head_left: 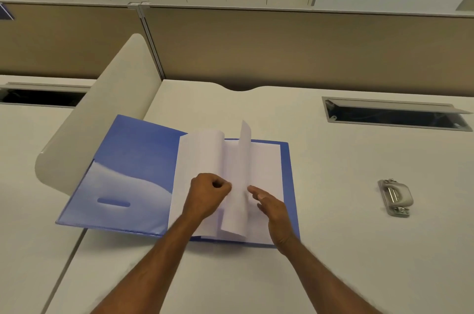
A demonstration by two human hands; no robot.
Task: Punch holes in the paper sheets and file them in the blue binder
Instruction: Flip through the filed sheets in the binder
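Observation:
The blue binder (128,167) lies open on the white desk, its cover spread to the left. White paper sheets (266,167) lie in its right half, and some sheets curl over to the left. One sheet (239,198) stands upright near the spine. My left hand (209,194) is closed, pinching that sheet's lower edge. My right hand (273,208) rests flat with fingers apart on the right-hand sheets, just beside the upright one. A grey metal hole punch (395,198) sits on the desk far to the right.
A curved white divider (102,121) rises at the binder's left. A cable slot with a raised lid (395,114) is set in the desk at back right, another slot (43,98) at far left. Beige partition panels (282,44) close off the back.

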